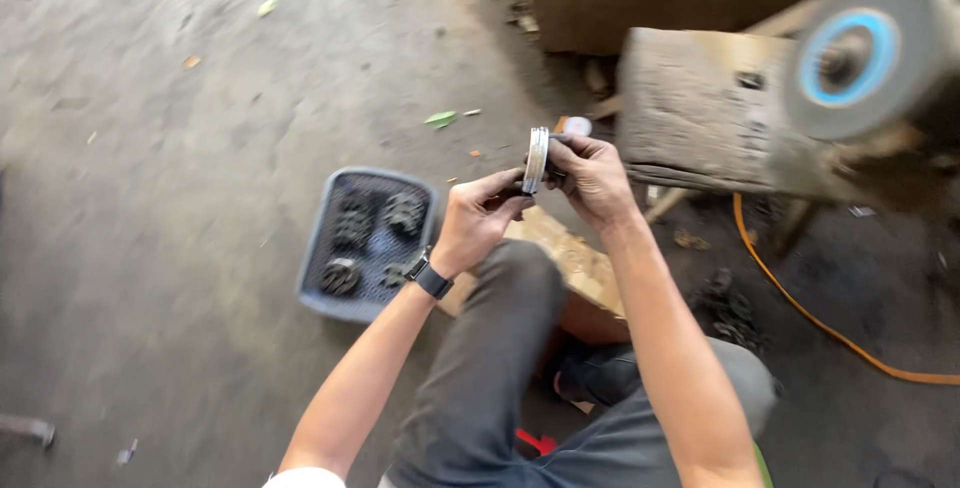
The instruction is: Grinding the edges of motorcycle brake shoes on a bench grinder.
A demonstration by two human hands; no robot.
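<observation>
Two hands meet in front of the person's raised knee, both gripping one thin metal ring (537, 160) held on edge. The left hand (478, 220), with a dark watch on its wrist, pinches the ring's lower rim between thumb and fingers, while the right hand (592, 176) closes round its far side from above. It looks like an inspection or turning-over step, the ring held up between the basket and the wheel. Any further handling would call for a firm pinch on so narrow an edge.

A blue plastic basket (318, 238) sits on the concrete floor just left of the knee, holding several dark toothed parts that are too blurred to identify. At upper right a grinding wheel (850, 53) with a blue centre stands on a worn wooden block (695, 108), and an orange cable (800, 303) trails beneath it. Motion blur hides the ring's surface, and the right palm covers part of it.
</observation>
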